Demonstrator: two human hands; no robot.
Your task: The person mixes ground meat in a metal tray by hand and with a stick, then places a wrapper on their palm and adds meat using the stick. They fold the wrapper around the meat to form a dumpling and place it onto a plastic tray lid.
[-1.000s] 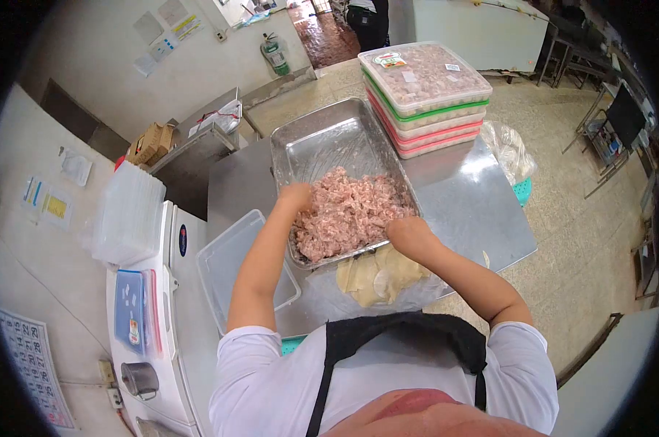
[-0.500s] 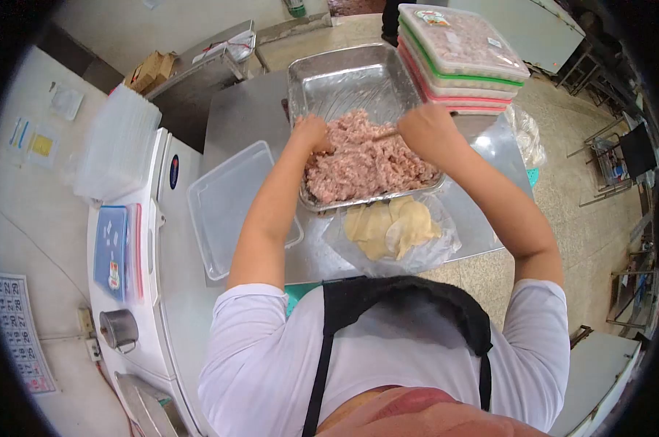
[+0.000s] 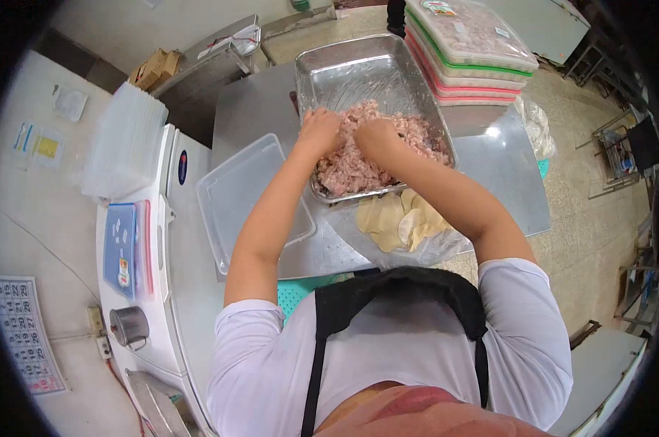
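A metal tray (image 3: 344,69) holds a mound of ground meat (image 3: 355,175) in its near half. My left hand (image 3: 320,132) is over the meat's left side, close to the tray's left wall, its fingers curled; what they hold is hidden. Near the middle of the mound, my right hand (image 3: 378,140) is closed round a thin utensil, of which only a dark end shows beside the fist. Round pale dough sheets (image 3: 380,222) lie on a clear plastic bag (image 3: 406,255) just in front of the tray.
An open clear plastic container (image 3: 245,182) sits left of the tray on the metal table (image 3: 500,182). Stacked lidded containers (image 3: 471,44) stand at the back right. A white freezer (image 3: 191,240) with a pile of clear containers (image 3: 122,142) is at the left.
My right hand has moved left and slightly down, from the meat's right side to its middle, close to my left hand. The view has shifted a little.
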